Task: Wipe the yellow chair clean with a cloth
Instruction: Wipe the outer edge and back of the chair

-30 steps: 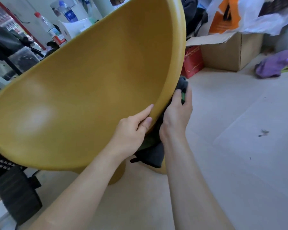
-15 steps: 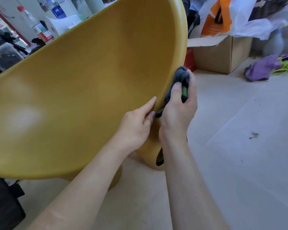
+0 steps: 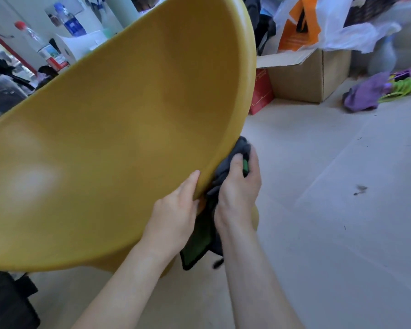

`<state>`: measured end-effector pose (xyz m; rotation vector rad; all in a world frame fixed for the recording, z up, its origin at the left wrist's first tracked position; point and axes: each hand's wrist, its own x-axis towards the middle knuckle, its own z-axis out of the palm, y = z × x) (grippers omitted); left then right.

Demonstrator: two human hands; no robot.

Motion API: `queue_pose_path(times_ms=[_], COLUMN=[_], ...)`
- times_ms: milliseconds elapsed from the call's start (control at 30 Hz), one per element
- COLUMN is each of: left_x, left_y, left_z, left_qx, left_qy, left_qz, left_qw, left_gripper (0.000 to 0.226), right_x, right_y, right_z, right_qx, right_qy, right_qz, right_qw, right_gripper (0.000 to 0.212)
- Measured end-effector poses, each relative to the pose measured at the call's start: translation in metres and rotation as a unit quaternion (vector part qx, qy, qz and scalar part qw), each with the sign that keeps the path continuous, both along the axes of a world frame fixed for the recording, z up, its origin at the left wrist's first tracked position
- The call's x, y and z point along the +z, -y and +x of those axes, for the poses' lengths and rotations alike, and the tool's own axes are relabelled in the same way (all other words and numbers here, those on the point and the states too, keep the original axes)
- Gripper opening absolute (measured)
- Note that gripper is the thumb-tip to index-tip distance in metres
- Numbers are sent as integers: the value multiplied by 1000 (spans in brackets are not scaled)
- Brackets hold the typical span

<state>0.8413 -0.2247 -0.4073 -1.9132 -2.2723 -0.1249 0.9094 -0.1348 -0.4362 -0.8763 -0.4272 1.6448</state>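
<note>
You are looking down at a large yellow chair (image 3: 128, 143), a smooth bowl-shaped shell tilted so its hollow faces you. It fills the left and centre of the frame, its rim curving from the top centre down to the lower middle.

Your left hand (image 3: 176, 217) sits at the lower middle of the frame, closed around the chair's rim, thumb lying on the inside of the shell and the other fingers hidden behind the edge.

Your right hand (image 3: 239, 186) is just to its right, nearly touching it. It is clenched around a bunched dark grey cloth (image 3: 226, 169) and presses it against the outer edge of the rim. A little of the cloth pokes above your fingers, a green patch shows between them, and a loose end with a green face hangs down below your wrist, in front of the chair's yellow base.

The pale floor (image 3: 318, 233) spreads across the right half of the frame, with a small dark speck on it at mid right. At upper right stands an open cardboard box (image 3: 306, 77) with white and orange plastic bags (image 3: 318, 24) above it, and a red box (image 3: 260, 93) beside it against the chair's rim. A purple fabric heap (image 3: 363, 96) lies at the far right. Plastic bottles (image 3: 43, 43) stand at upper left.
</note>
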Motion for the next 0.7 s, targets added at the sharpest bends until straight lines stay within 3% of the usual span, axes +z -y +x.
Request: queue_pose_path(times_ms=[133, 300, 433, 533, 633, 700], left_x=[-2, 10, 7, 6, 7, 8], left_y=[3, 44, 62, 64, 66, 63], left_z=[-2, -5, -13, -12, -3, 5], left_qx=[2, 34, 46, 45, 44, 22], left_qy=[-92, -75, -37, -24, -1, -24], left_qz=[9, -13, -4, 4, -2, -2], left_qw=[996, 997, 998, 999, 999, 999], left_gripper=[60, 66, 62, 59, 59, 61], right_x=[-2, -21, -8, 12, 29, 31], right_y=[-45, 23, 34, 16, -27, -53], right_z=[-8, -12, -12, 4, 18, 18], right_qx=[20, 83, 98, 54, 13, 37], right_qy=[19, 78, 31, -39, -25, 4], right_qz=[19, 7, -37, -12, 56, 63], right_qw=[999, 993, 994, 998, 998, 997], right_gripper=[47, 39, 39, 28, 25, 31])
